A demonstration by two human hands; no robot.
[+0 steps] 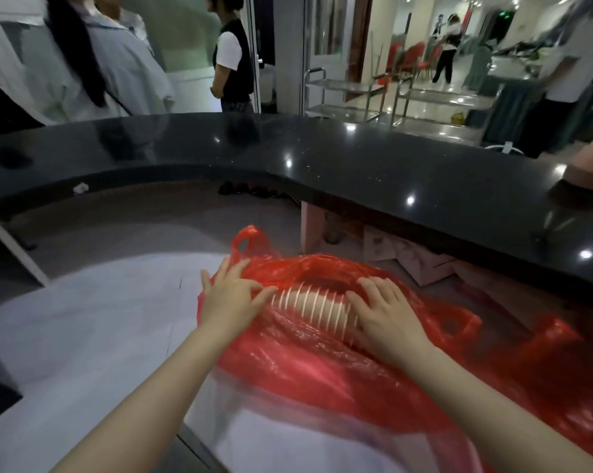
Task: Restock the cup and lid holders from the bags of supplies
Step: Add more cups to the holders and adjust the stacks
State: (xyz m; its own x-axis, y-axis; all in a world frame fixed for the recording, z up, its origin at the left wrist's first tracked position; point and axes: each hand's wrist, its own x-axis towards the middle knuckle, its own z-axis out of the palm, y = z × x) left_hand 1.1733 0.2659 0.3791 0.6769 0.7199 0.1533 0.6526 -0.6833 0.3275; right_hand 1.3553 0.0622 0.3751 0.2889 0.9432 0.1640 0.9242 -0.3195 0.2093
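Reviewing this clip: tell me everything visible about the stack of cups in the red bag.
The stack of cups lies on its side in the open mouth of the red plastic bag, on the pale lower counter. It looks like nested pale cups with thin white rims showing as close-set ridges. The left hand touches its left end with spread fingers; the right hand rests over its right end. The remainder is hidden by the bag.
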